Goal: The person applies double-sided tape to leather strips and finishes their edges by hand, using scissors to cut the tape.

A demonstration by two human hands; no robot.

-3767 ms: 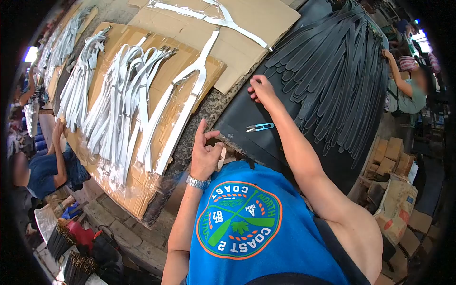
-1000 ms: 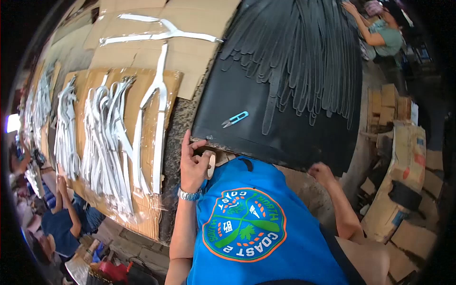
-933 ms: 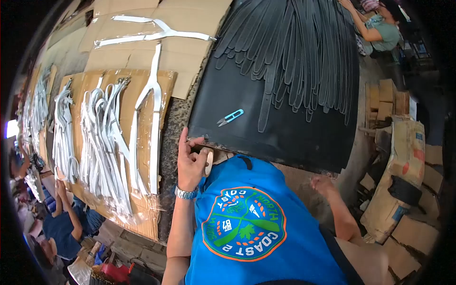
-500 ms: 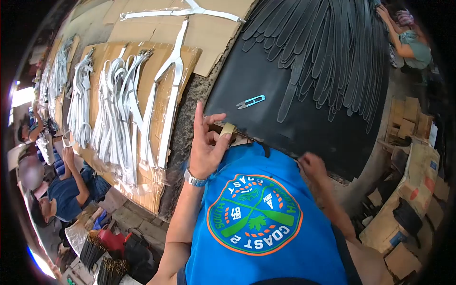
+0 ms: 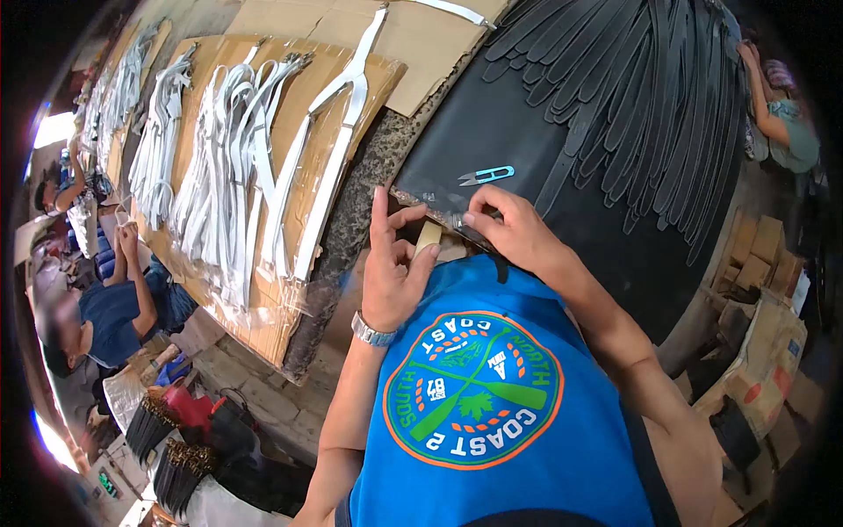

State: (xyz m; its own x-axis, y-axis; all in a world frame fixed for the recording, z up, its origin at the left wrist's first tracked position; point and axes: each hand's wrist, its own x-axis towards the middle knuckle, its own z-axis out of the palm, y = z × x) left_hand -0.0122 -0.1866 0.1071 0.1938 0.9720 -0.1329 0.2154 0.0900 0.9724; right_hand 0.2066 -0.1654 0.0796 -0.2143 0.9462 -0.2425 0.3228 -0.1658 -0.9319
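In the head view, the left hand (image 5: 395,277) grips a small, smooth cream roll (image 5: 428,237) between thumb and curled fingers, with 1 finger pointing up; the thumb covers part of the roll. The roll is near the lower edge of the bench (image 5: 518,132), under the rough rim. The right hand (image 5: 509,230) has its fingers bent together at that edge, beside crinkled clear film (image 5: 446,213); it might be pinching the film, but I cannot tell.

At 1 o'clock, light-blue snips (image 5: 486,176) with pointed metal blades lie on the bench's smooth black covering. At 2 o'clock fan flat, matt black straps (image 5: 641,114) with rounded ends and stitched-looking borders, their far ends cut off by the frame. At 10 o'clock, white straps (image 5: 228,167) lie in looped bundles on ribbed brown cardboard (image 5: 285,79) under glossy film; 1 of them forms a Y.

A person in dark blue (image 5: 114,307) at 9 o'clock and a person in green (image 5: 795,136) at 2 o'clock are warped by the lens, and the dark corners hide the rest.
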